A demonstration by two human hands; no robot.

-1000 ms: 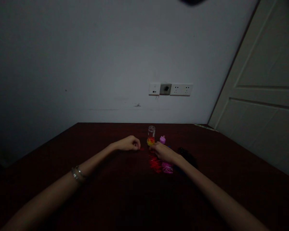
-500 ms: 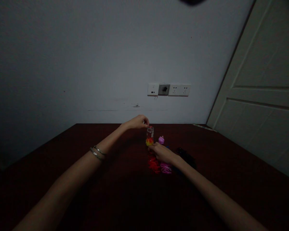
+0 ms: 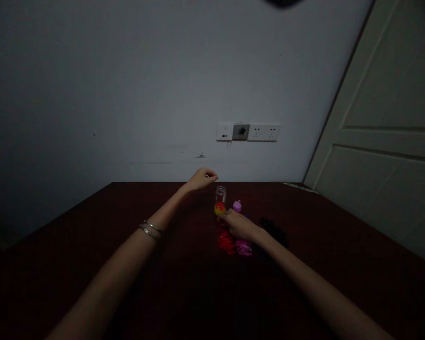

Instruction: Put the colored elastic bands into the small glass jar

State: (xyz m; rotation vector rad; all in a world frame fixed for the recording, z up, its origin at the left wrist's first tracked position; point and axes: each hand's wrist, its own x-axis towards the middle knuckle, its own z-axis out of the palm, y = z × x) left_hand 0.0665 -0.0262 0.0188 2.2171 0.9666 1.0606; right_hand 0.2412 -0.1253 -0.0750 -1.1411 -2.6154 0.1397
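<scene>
Lifted slightly off the jar (image 3: 220, 194) mouth, the left hand (image 3: 200, 179) hovers mid-frame, fingers pinched together. Her right hand (image 3: 239, 225) steadies its base on the desk (image 3: 340, 245). Some bands lie inside; red bands (image 3: 225, 242) and pink ones (image 3: 244, 247) remain outside.

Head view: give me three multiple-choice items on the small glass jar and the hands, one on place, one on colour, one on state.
1. Where is the left hand?
A. above and left of the small clear glass jar
B. flat on the dark red table
C. on the door

2. What colours lie low in the jar?
A. blue, green
B. yellow, red
C. white only

3. The jar's mouth is:
A. capped
B. open
C. covered by cloth

Answers: 1 A, the hand hangs raised beside the jar's mouth; 2 B, yellow and red show at the bottom; 3 B, no lid shows, while the right hand rests at its base.
</scene>
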